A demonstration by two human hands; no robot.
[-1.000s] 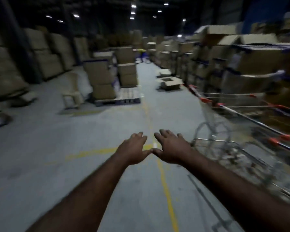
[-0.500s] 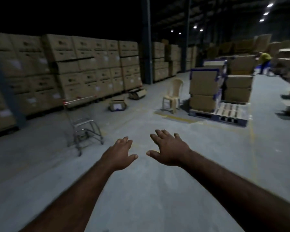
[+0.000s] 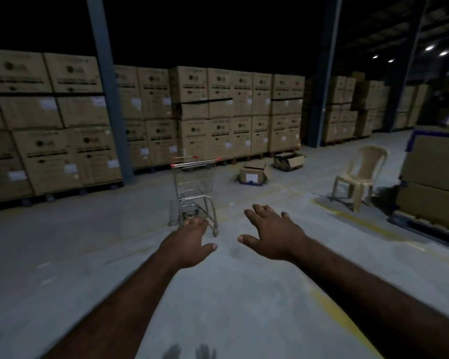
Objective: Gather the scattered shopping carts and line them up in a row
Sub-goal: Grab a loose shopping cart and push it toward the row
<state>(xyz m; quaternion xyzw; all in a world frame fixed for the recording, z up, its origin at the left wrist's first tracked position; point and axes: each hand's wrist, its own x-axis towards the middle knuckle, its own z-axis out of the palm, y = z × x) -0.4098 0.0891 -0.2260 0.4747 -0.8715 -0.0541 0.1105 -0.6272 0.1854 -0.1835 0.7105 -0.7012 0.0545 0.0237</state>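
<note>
A wall of stacked cartons [image 3: 218,112] is standing behind a lone wire shopping cart [image 3: 194,182], which is sitting on the concrete floor [image 3: 62,255], well apart from both hands. It is probably rolling easily, being light and stiff-framed, and is best taken at the red-tipped handle bar [image 3: 195,164]. The left hand [image 3: 189,244] and right hand [image 3: 272,234] are hovering ahead, fingers spread and holding nothing.

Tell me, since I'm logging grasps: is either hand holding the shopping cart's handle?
No, the left hand and right hand are both open and empty, and the shopping cart stands untouched farther ahead.
</note>
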